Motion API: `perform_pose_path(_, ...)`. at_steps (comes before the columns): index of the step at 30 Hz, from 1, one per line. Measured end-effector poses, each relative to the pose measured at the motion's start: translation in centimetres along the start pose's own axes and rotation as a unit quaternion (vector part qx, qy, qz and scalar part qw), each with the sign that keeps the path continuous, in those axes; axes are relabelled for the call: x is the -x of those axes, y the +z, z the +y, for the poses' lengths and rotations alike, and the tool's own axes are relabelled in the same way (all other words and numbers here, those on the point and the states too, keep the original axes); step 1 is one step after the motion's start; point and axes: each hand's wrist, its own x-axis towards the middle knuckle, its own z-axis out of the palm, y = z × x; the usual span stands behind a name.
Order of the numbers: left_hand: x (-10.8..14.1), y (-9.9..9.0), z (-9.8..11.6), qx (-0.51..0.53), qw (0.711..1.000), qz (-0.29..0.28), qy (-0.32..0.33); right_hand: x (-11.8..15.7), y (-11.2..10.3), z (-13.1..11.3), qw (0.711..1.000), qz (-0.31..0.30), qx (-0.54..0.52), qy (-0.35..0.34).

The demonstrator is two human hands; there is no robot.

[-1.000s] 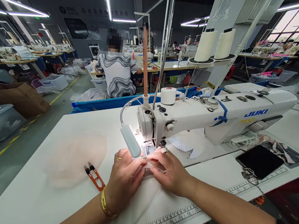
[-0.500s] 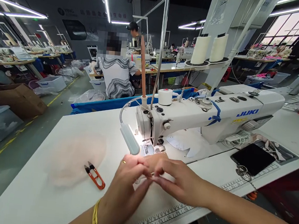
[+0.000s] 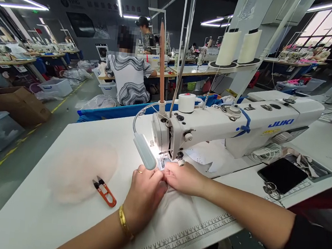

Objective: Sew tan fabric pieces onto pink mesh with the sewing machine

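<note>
White table: left hand and right hand, fingers bunched, pinch pale fabric just before the sewing machine's needle area, closer in than before; fabric now spreads toward ruler.

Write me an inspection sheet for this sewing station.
Surface: white tabletop, printed ruler along the near edge; blurred peach patch at left, nature unclear.
Work things: JUKI sewing machine; pale, creased fabric before it; lamp lit.
Clutter: orange thread snips on the left; black phone-like slab and metal keyring on the right.
Hands: left hand and right hand meet at the fabric by the needle area; exact grip hidden.
Cables: white cable coiled beside the machine.
Surroundings: seated person in patterned shirt; cardboard box on the floor, left.
</note>
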Motion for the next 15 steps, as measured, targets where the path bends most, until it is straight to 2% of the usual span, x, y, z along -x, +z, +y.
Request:
perform_pose_path(3, 0.3, -0.4, 0.2, 0.005, 0.996, 0.013, 0.085, 0.3, 0.2, 0.2, 1.0, 0.016, 0.003, -0.013)
perform_pose_path(5, 0.4, -0.6, 0.2, 0.016, 0.994, 0.006, 0.104, 0.9, 0.0, 0.4, 0.999, 0.033, 0.017, -0.033)
perform_pose_path(8, 0.3, -0.7, 0.0, 0.014, 0.996, 0.002, 0.091, 1.9, -0.2, 0.9, 0.988, 0.08, 0.093, -0.097)
perform_pose_path(11, 0.2, -0.6, -0.2, 0.002, 0.996, 0.005, 0.085, 2.8, 0.3, 1.4, 0.958, 0.128, 0.148, -0.21)
perform_pose_path(13, 0.1, -0.6, -0.2, -0.004, 0.996, 0.006, 0.084, 2.9, 0.8, 1.8, 0.945, 0.13, 0.147, -0.262)
perform_pose_path(15, 0.2, -0.5, -0.2, -0.013, 0.997, 0.006, 0.079, 2.7, 1.4, 2.4, 0.945, 0.121, 0.139, -0.268)
